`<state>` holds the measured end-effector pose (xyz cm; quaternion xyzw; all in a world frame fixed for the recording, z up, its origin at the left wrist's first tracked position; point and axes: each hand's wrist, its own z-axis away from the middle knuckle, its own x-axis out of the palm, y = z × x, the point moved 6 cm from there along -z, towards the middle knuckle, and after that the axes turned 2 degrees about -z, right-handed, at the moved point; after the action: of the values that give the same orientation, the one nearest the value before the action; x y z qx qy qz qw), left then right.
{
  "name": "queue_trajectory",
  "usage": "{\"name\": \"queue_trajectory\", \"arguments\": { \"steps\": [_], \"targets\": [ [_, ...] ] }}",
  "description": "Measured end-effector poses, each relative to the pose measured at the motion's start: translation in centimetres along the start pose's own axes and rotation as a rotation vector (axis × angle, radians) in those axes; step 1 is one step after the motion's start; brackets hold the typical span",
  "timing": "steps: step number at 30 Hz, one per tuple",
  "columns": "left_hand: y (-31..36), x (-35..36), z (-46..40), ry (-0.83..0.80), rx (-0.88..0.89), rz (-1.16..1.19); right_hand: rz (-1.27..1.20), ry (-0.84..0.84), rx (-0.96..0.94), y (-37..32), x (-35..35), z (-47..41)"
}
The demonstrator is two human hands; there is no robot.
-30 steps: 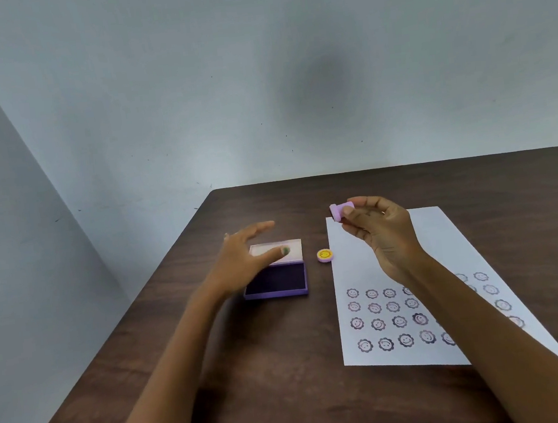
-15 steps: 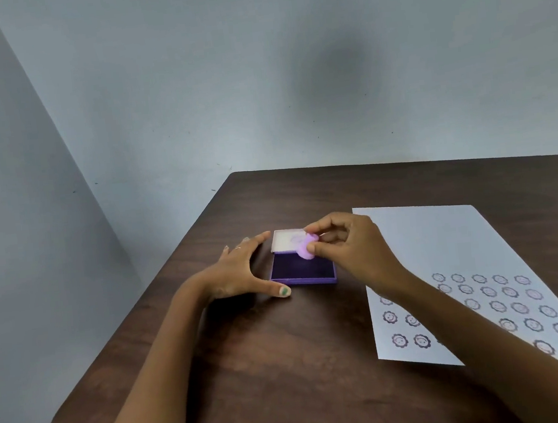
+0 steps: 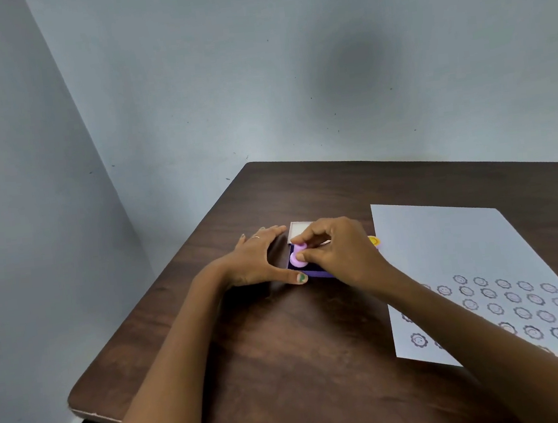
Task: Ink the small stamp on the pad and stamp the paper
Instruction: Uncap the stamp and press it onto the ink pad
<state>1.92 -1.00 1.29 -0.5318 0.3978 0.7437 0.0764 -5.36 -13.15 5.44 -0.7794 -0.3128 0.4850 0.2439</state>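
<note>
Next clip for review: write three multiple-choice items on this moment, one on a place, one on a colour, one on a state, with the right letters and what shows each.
1. Where is the small lilac plastic stamp?
A. On the dark open purple ink pad
B. On the white paper sheet
C. On the bare brown wooden table

2. What colour is the small round cap by the paper's left edge?
A. Green
B. Yellow
C. Black

3. What is the left hand doing?
A. Lifting the paper
B. Resting flat on the table against the pad's left side
C. Holding the stamp

Key: 1 A, the right hand pinches the stamp over the pad's dark surface. 2 B, its top shows yellow. 3 B, its thumb and fingers bracket the pad, palm down.
</note>
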Motion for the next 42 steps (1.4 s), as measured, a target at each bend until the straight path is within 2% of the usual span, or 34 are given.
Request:
{"name": "queue_trajectory", "arguments": {
  "steps": [10, 15, 19, 24, 28, 32, 37, 42],
  "targets": [
    [-0.1, 0.1, -0.1, 0.014, 0.008, -0.012, 0.119, -0.008, -0.183, -1.4, 0.6, 1.0],
    [-0.1, 0.1, -0.1, 0.004, 0.003, -0.024, 0.053, 0.048, -0.097, -0.6, 0.2, 0.6],
    [0.0, 0.1, 0.0, 0.012, 0.012, -0.013, 0.100, 0.044, -0.132, -1.1, 0.9, 1.3],
    [0.0, 0.1, 0.0, 0.012, 0.010, -0.018, 0.039, 0.106, -0.053, -0.6, 0.6, 0.9],
    [0.0, 0.1, 0.0, 0.013, 0.014, -0.021, 0.081, 0.066, -0.118, -1.1, 1.0, 1.4],
    [0.0, 0.1, 0.0, 0.013, 0.008, -0.033, -0.014, 0.152, -0.026, -0.2, 0.1, 1.0],
    [0.1, 0.1, 0.0, 0.011, 0.013, -0.025, 0.117, 0.073, -0.163, -1.2, 1.1, 1.5],
    [0.1, 0.1, 0.1, 0.011, 0.009, -0.025, 0.049, 0.139, -0.090, -0.8, 0.6, 1.2]
  ]
}}
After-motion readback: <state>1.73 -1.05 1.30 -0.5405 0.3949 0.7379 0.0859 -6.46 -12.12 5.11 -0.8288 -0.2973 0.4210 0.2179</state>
